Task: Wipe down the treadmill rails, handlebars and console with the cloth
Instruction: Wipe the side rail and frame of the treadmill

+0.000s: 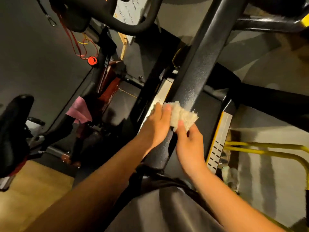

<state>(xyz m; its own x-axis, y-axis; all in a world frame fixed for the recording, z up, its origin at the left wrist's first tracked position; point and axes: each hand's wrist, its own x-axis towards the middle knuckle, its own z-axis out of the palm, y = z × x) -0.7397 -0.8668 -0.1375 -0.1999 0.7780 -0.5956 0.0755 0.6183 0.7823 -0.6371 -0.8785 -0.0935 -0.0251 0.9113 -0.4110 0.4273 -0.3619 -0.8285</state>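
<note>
Cloth: pale, cream-coloured, fuzzy cleaning cloth (183, 117), bunched up and draped over the slanted black textured treadmill upright (199, 64), low on the bar, about mid-frame.
Left hand: my left hand (158, 124) lies on the left part of the cloth, fingers curled round its left edge and pressing it to the bar; closed on the cloth.
Right hand: my right hand (189, 141) pinches the lower right edge of the cloth between thumb and fingers; also gripping the cloth.
Upright: runs from the lower middle up to the top right; surface speckled, with a light sheen just above the cloth.
Side rails: brushed silver metal foot rail with yellow edge (220, 139) to the right of my right hand; a second silver strip (161, 92) shows just left of the upright, above my left hand.
Belt: dark treadmill belt (209, 111) between the two rails, behind the cloth.
Handlebar: curved black padded handlebar (127, 25) at top, well apart from the cloth.
Surroundings: round red knob (92, 60) on the neighbouring black exercise machine to the left; a pink cloth (80, 111) hangs on that machine; yellow tubular frame (267, 149) on the right.
</note>
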